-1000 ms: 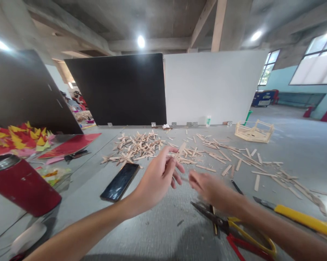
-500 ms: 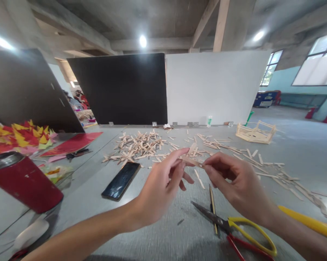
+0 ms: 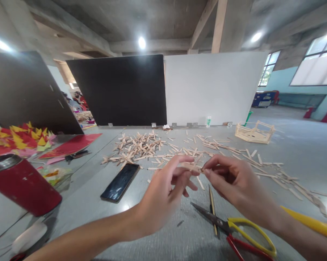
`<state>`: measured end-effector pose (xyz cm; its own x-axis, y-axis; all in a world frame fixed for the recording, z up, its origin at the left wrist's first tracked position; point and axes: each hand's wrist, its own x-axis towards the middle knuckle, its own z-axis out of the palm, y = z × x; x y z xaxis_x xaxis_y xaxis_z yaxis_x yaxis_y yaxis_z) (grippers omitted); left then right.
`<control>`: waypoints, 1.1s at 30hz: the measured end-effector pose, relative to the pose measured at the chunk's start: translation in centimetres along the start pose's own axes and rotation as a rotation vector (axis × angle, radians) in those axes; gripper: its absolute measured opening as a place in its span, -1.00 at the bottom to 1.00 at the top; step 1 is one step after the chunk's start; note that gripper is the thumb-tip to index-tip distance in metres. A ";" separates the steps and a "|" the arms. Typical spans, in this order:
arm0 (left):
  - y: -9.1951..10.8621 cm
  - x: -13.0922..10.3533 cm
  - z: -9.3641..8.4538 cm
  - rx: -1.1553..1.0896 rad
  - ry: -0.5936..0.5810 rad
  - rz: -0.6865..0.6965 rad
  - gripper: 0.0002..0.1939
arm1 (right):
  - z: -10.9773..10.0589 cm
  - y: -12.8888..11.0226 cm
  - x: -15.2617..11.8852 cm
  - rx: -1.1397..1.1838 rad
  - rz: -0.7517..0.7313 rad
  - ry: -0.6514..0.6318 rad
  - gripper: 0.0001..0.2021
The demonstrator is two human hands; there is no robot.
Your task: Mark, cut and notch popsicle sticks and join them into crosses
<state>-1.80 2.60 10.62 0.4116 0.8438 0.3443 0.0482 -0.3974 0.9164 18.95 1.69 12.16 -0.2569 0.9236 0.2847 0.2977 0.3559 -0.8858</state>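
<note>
Fingertips of your left hand (image 3: 166,188) pinch a wooden strip (image 3: 189,166) above the table (image 3: 163,232), while your right hand (image 3: 234,177) pinches its far end, seemingly to steady it for close work.

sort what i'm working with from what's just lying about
Likely in use:
flat pale wooden stick between left hand and right hand
pile of small wooden sticks
scissors with red and yellow handles, probably
open pale wooden frame

Likely lying about:
black rectangular phone
dark red cylindrical tumbler
folded red and yellow paper
</note>
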 end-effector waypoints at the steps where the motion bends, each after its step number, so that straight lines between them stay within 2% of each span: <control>1: 0.1 0.0 0.1 -0.041 -0.011 -0.035 -0.75 | 0.1 0.1 0.0 0.012 -0.001 -0.014 -0.81; 7: 0.5 0.3 -0.3 0.003 0.072 -0.101 -0.84 | 0.4 0.3 0.1 0.079 0.022 -0.050 -0.83; 11: 0.5 0.5 -0.3 -0.177 0.036 -0.180 -0.77 | 0.4 0.2 0.3 0.053 0.003 -0.076 -0.84; 16: 0.5 0.5 0.0 -0.263 0.051 -0.140 -0.87 | 0.2 0.3 0.7 0.035 -0.008 -0.096 -0.84; 23: 0.2 0.3 -0.2 -0.148 0.101 -0.135 -0.84 | 0.1 0.2 0.4 0.037 0.048 -0.122 -0.81; 27: 0.6 0.4 -0.3 -0.127 0.157 -0.122 -0.86 | -0.2 0.6 0.8 0.035 0.010 -0.126 -0.71; 30: 0.7 0.6 -0.5 -0.129 0.182 -0.115 -0.89 | -0.7 2.8 2.2 -0.189 -0.026 -0.017 -0.48; 31: 0.7 0.6 -0.5 -0.126 0.186 -0.113 -0.89 | -0.8 3.9 2.7 -0.370 -0.005 0.042 -0.43; 33: 0.6 0.6 -0.6 -0.122 0.178 -0.114 -0.87 | -0.7 6.5 3.5 -0.548 0.047 0.055 -0.60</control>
<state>-2.03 3.12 11.49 0.2427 0.9351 0.2581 -0.0298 -0.2588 0.9655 20.62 7.38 7.66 -0.1880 0.9410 0.2814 0.7463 0.3231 -0.5819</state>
